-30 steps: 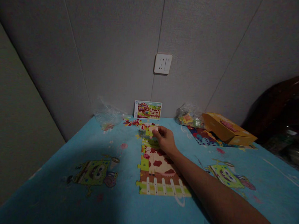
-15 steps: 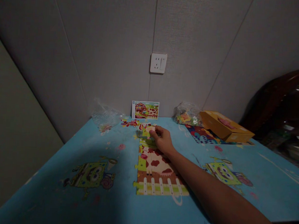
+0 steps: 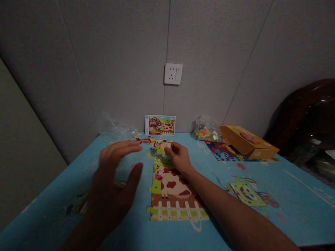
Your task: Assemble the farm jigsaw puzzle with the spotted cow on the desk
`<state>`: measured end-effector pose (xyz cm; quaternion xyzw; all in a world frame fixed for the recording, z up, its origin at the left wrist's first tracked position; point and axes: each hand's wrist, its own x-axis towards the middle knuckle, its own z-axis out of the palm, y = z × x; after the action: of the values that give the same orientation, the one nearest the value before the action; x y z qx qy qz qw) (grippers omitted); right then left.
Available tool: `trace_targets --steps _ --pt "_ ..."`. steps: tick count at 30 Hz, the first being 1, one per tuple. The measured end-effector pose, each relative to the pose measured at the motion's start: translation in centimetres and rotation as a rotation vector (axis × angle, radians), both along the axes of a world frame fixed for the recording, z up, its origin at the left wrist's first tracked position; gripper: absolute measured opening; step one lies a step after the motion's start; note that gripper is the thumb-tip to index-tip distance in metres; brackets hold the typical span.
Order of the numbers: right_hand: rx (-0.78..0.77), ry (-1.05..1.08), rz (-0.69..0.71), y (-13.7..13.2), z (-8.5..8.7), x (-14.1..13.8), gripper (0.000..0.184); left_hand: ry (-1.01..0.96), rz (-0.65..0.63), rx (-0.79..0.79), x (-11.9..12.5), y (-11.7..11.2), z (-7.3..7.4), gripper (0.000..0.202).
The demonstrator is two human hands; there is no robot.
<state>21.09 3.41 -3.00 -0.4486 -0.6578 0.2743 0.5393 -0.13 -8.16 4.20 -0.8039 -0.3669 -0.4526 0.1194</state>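
Observation:
My right hand (image 3: 180,155) pinches a pale green and cream puzzle piece (image 3: 162,148) above the far edge of a partly joined jigsaw puzzle (image 3: 172,192). The joined part shows a spotted cow behind a white fence, and my right forearm covers some of its right side. To the left, my left hand (image 3: 117,179) hangs over the table with its thumb and fingers apart, holding nothing. Just beyond the pinched piece lie loose red and white puzzle pieces (image 3: 147,140).
A picture card (image 3: 160,125) of a farm leans on the wall below a socket (image 3: 173,74). At the back stand a clear plastic bag (image 3: 114,130), a bag of puzzle pieces (image 3: 206,131) and an orange box (image 3: 247,141) on a colourful sheet (image 3: 222,152). A blue cloth (image 3: 184,244) covers the table.
My left hand has come into view from the lower left, open. My right hand still grips the puzzle piece in nearly the same place. The whole view has shifted slightly.

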Motion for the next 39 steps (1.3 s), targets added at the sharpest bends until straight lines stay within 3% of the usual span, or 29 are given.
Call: trace_targets --steps 3,6,9,16,22,32,39 --pt "0.004 0.034 0.037 -0.1 0.0 -0.1 0.02 0.09 0.028 -0.09 1.6 4.4 -1.5 0.052" --pt "-0.012 0.044 0.05 -0.1 0.0 -0.1 0.026 0.219 -0.075 -0.157 2.3 8.7 -4.0 0.066" --pt "-0.045 0.071 0.059 -0.2 0.1 -0.1 0.024 0.124 -0.075 -0.112 2.1 10.7 -5.8 0.069" --pt "-0.096 0.048 0.156 -0.8 0.3 -0.7 0.021 0.178 -0.179 -0.115 0.2 11.3 -6.3 0.062" --pt "-0.083 0.054 0.2 -0.4 -0.4 -0.8 0.02 0.192 -0.187 -0.084 -0.4 11.7 -6.3 0.058" --pt "0.075 -0.233 0.086 -1.1 0.8 -0.2 0.032 0.164 -0.143 -0.09 -0.4 11.4 -6.0 0.052" --pt "0.136 -0.371 0.022 -0.9 1.0 0.0 0.03 0.155 -0.114 -0.072 -0.4 11.4 -5.9 0.049"
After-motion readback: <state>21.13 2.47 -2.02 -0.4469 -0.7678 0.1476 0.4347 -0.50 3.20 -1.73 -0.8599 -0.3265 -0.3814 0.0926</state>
